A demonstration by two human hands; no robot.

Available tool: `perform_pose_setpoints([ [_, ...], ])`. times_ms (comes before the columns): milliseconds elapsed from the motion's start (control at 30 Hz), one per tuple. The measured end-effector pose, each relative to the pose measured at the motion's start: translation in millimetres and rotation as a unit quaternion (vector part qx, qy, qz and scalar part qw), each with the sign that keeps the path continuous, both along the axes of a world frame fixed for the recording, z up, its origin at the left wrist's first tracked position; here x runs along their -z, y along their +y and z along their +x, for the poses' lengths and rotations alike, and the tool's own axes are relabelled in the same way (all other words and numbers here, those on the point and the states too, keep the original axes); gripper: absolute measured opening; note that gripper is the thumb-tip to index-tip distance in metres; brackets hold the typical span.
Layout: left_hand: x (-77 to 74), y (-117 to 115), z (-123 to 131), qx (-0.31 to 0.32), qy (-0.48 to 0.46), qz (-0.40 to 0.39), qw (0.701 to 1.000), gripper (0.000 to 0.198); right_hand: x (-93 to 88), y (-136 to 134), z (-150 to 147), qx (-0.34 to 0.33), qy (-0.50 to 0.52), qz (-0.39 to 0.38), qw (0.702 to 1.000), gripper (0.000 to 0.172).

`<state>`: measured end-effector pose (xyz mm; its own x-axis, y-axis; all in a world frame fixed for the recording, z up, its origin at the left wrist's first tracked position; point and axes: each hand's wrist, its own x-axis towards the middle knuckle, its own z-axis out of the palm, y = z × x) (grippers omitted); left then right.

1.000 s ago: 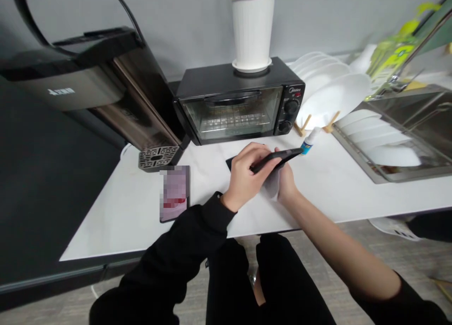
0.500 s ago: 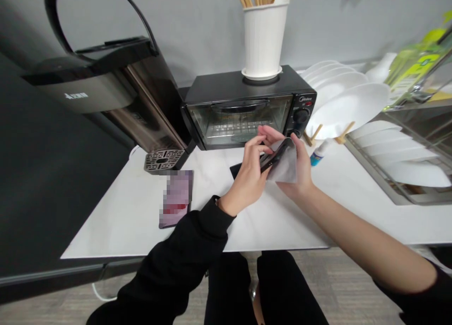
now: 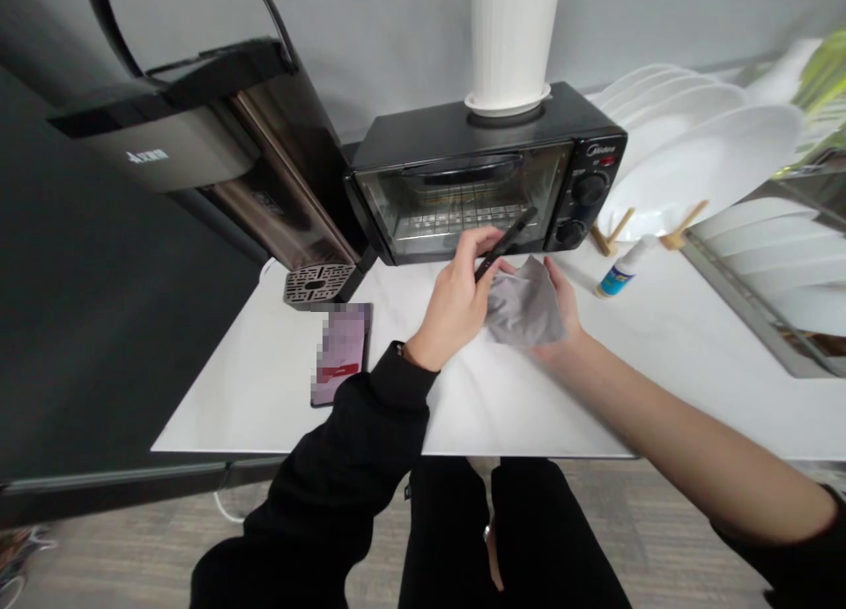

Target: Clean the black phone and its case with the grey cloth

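Note:
My left hand (image 3: 456,293) is closed round a thin black phone (image 3: 506,236), seen edge-on and tilted up to the right, just in front of the toaster oven. Under it my right hand (image 3: 561,314) lies palm up with a grey cloth (image 3: 525,309) spread across the palm, fingers curled at the cloth's edge. The phone's lower end is close to the cloth. A small white spray bottle with a blue label (image 3: 621,270) lies on the white counter (image 3: 278,389) to the right of my hands.
A black toaster oven (image 3: 476,181) with a white ribbed holder (image 3: 512,36) on top stands behind my hands. A dark water dispenser (image 3: 218,151) is at the left, a second phone (image 3: 342,353) lies flat near it. White plates (image 3: 701,159) fill racks at the right.
The phone came up off the cloth and now stands tilted in my left hand. The cloth has opened out flat on my right palm. The view shifted left and down.

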<state>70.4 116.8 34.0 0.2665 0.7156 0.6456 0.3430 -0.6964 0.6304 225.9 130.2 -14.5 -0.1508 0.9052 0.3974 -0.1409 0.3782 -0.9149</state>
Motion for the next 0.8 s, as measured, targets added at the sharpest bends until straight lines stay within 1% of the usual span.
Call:
perform_pose_setpoints([
  [67, -5.2, 1, -6, 0.016, 0.005, 0.015, 1.0, 0.036, -6.7, 6, 9, -0.026, 0.083, -0.058, 0.995, 0.071],
  [133, -8.6, -1, -10, 0.051, 0.019, 0.004, 0.999, 0.044, -22.2, 11, 17, -0.03, 0.18, -0.092, 0.979, 0.067],
  [200, -8.9, -4, -9, 0.096, 0.039, -0.035, 0.994, 0.049, -44.9, 11, 20, -0.022, 0.26, -0.078, 0.962, 0.061],
  [267, -6.2, -9, -5, 0.14, 0.067, -0.066, 0.986, 0.051, -68.0, 8, 19, -0.027, 0.289, -0.025, 0.957, 0.059],
  [300, -4.1, -12, -2, 0.156, 0.077, -0.073, 0.982, 0.05, -76.8, 5, 17, -0.028, 0.272, 0.015, 0.962, 0.061],
  [333, -1.7, -14, 1, 0.165, 0.081, -0.077, 0.98, 0.048, -82.8, 2, 14, -0.029, 0.222, 0.06, 0.973, 0.065],
  [367, 0.7, -17, 4, 0.166, 0.081, -0.081, 0.979, 0.045, -85.4, -2, 12, -0.032, 0.144, 0.108, 0.983, 0.068],
  [400, 3.2, -19, 7, 0.162, 0.079, -0.088, 0.98, 0.039, -85.0, -5, 11, -0.033, 0.052, 0.159, 0.985, 0.069],
  [433, 5.8, -21, 9, 0.153, 0.077, -0.097, 0.98, 0.03, -82.0, -8, 11, -0.03, -0.038, 0.207, 0.977, 0.069],
  [467, 8.4, -23, 11, 0.143, 0.076, -0.104, 0.981, 0.021, -77.5, -11, 11, -0.024, -0.114, 0.254, 0.96, 0.069],
  [500, 11.0, -24, 12, 0.134, 0.079, -0.105, 0.982, 0.013, -72.5, -14, 12, -0.019, -0.172, 0.298, 0.939, 0.068],
  [533, 13.6, -25, 13, 0.128, 0.086, -0.1, 0.983, 0.009, -67.9, -17, 13, -0.008, -0.206, 0.34, 0.918, 0.067],
  [600, 18.1, -26, 14, 0.124, 0.1, -0.08, 0.984, 0.008, -61.9, -20, 15, 0.016, -0.237, 0.418, 0.877, 0.067],
  [667, 20.7, -26, 14, 0.13, 0.111, -0.067, 0.983, 0.007, -60.2, -21, 16, 0.029, -0.255, 0.492, 0.832, 0.062],
  [700, 21.3, -25, 13, 0.135, 0.115, -0.064, 0.982, 0.008, -60.1, -20, 17, 0.034, -0.254, 0.517, 0.816, 0.062],
  [733, 21.4, -25, 13, 0.141, 0.115, -0.058, 0.982, 0.008, -60.0, -19, 17, 0.039, -0.249, 0.53, 0.81, 0.063],
  [767, 21.1, -24, 12, 0.144, 0.112, -0.048, 0.982, 0.008, -59.5, -17, 17, 0.045, -0.237, 0.521, 0.818, 0.065],
  [800, 20.7, -24, 12, 0.142, 0.109, -0.035, 0.983, 0.008, -58.5, -15, 17, 0.049, -0.218, 0.49, 0.843, 0.068],
])
